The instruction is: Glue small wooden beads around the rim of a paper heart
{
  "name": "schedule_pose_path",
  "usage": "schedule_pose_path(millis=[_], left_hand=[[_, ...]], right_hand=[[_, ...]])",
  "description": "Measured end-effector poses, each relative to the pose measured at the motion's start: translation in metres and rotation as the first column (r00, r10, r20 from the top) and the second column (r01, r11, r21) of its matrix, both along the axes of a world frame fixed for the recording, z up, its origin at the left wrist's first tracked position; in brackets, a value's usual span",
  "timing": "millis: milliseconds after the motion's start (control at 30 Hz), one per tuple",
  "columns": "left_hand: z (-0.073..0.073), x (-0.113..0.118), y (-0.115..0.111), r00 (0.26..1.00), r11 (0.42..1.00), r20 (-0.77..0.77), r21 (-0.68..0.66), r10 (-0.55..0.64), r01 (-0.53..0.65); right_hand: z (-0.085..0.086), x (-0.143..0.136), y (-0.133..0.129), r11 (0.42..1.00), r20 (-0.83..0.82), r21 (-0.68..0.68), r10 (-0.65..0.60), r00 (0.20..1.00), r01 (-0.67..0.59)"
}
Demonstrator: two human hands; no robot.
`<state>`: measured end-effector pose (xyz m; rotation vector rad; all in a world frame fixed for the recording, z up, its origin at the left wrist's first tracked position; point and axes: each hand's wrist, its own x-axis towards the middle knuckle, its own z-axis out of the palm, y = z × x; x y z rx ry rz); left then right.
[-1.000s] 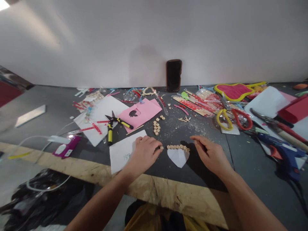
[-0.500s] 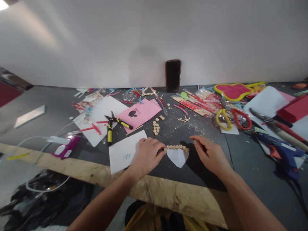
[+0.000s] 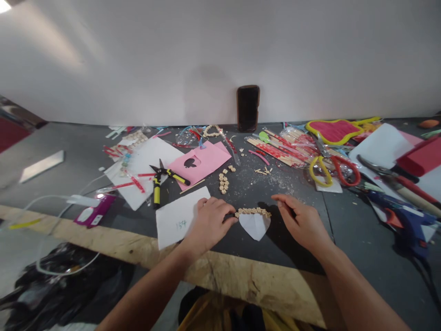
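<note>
"Hands?"
"My left hand (image 3: pixel 213 221) was at the left end of the bead row (image 3: pixel 254 211); whether pinching, I couldn't tell. My right hand (image 3: pixel 299 219) sat loosely spread."
"Risk?"
"A left-hand nudge could have skewed beads off the paper heart (image 3: pixel 255 228)'s top edge."

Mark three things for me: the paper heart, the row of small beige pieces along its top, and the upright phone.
paper heart (image 3: pixel 255 227): head view, middle of its white face
row of small beige pieces (image 3: pixel 253 211): head view, mid-row
phone (image 3: pixel 248 108): head view, centre of its dark front
</note>
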<state>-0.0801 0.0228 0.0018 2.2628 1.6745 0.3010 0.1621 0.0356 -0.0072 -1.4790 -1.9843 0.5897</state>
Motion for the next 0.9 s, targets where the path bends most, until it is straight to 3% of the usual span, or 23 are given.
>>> schedule_pose_path(millis=[300,500,733,900], left_hand=[[0.002,0.002,0.000,1.000,1.000,-0.004,-0.007,-0.011,0.011],[0.007,-0.014,0.008,0.996,0.999,-0.071,0.024,0.050,-0.049],[0.020,-0.031,0.044,0.976,0.985,-0.168,0.130,0.136,-0.115],[0.019,-0.035,0.078,0.970,0.983,-0.205,0.155,0.132,-0.101]], right_hand=[[0.002,0.000,-0.001,1.000,0.000,0.007,-0.003,1.000,0.003],[0.000,0.001,-0.001,1.000,0.000,0.001,0.003,1.000,-0.003],[0.001,0.001,0.000,1.000,0.009,0.011,0.010,1.000,-0.011],[0.000,0.000,0.001,1.000,0.033,0.021,0.000,0.999,-0.001]])
